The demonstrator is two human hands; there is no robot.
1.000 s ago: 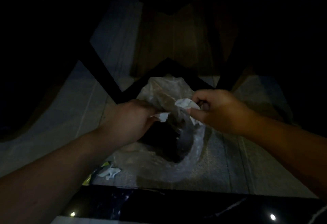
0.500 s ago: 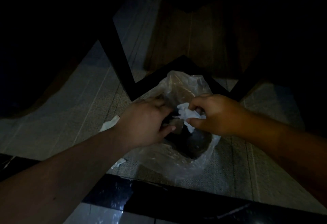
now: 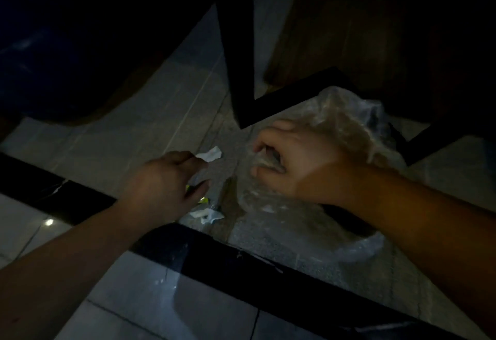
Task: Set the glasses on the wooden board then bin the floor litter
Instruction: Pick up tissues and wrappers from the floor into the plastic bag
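A clear plastic bag (image 3: 351, 122) serving as the bin lies on the dim tiled floor, its dark opening (image 3: 349, 221) under my right forearm. My right hand (image 3: 292, 162) is closed on a bunched part of the bag's rim. To the left, my left hand (image 3: 166, 184) reaches over the floor, fingers and thumb apart, fingertips touching a white paper scrap (image 3: 210, 154). More litter lies just below that hand: a white crumpled piece (image 3: 206, 215) and a yellow-green wrapper (image 3: 204, 200). No glasses or wooden board can be seen.
Black angled furniture legs (image 3: 236, 71) stand right behind the bag and the scrap. A dark wooden panel (image 3: 335, 31) rises beyond them. A black tile strip (image 3: 241, 262) crosses the floor near me. The upper left is too dark to read.
My left hand let go of the bag and moved left to the white scrap on the floor. My right hand no longer shows the white paper and now grips the bag's rim.
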